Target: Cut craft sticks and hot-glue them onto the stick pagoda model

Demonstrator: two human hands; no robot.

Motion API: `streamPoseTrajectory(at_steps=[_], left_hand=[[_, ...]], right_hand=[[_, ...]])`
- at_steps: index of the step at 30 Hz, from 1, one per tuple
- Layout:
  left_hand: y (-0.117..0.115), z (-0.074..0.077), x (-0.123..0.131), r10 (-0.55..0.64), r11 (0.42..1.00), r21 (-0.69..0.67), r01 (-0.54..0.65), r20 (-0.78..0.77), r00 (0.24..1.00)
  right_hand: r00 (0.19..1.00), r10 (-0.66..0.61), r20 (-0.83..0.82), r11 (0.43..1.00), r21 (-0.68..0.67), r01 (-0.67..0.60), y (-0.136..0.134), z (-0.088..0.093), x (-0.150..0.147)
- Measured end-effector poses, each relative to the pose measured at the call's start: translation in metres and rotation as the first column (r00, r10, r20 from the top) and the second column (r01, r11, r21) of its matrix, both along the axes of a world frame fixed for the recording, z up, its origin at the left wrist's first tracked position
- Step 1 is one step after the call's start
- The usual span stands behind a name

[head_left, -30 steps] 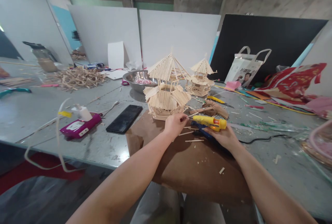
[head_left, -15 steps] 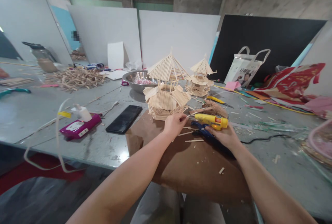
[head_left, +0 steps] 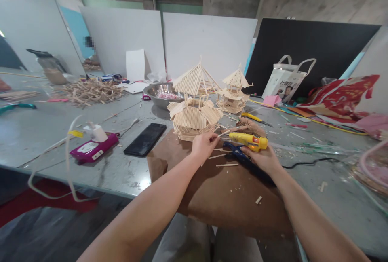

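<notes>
Now: Glue Gun Nozzle at a Thin Stick Beside the Pavilion

Both bare hands work over a creased sheet of brown paper (head_left: 212,189) that hangs off the front edge of the grey, scuffed table (head_left: 45,132). The left hand (head_left: 203,145) pinches a thin stick (head_left: 223,133) of pale wood between its fingertips and holds it nearly level, just in front of the base of the large pavilion (head_left: 194,110). That model is made of rows of straight, light sticks, with a pointed ribbed roof over flared lower eaves. The right hand (head_left: 263,159) is wrapped around the blue handle of the glue gun (head_left: 247,140). The gun's smooth yellow plastic barrel points left at the free end of the stick; whether the tip touches it I cannot tell.

Loose short sticks lie on the paper between the two hands. Behind the large model stands a smaller pavilion (head_left: 234,90) of the same build, and to its left a round steel bowl (head_left: 157,92). A flat black phone (head_left: 145,139) lies left of the paper, with a glossy magenta charger (head_left: 92,148) beyond it. Farther back is a tangled heap of sticks (head_left: 91,90).
</notes>
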State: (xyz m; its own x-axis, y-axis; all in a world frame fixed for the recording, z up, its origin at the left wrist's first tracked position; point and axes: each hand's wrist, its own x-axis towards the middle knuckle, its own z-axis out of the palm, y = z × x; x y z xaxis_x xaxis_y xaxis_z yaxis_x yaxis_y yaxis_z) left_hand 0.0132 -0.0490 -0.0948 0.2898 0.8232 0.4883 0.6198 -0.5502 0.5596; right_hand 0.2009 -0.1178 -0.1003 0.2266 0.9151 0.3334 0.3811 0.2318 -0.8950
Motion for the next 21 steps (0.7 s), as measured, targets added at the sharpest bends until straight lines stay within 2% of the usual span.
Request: streamPoseTrajectory(at_steps=[11,21], left_hand=[[0.001,-0.002,0.0,-0.011,1.0,0.006,0.011,0.007,1.0],[0.0,0.001,0.0,-0.013,1.0,0.004,0.013,0.026,1.0]], right_hand=[[1.0,-0.003,-0.02,0.999,0.043,0.004,0.008,-0.014,0.01],[0.998,-0.033,-0.05,0.999,0.016,0.034,0.007,-0.01,0.011]])
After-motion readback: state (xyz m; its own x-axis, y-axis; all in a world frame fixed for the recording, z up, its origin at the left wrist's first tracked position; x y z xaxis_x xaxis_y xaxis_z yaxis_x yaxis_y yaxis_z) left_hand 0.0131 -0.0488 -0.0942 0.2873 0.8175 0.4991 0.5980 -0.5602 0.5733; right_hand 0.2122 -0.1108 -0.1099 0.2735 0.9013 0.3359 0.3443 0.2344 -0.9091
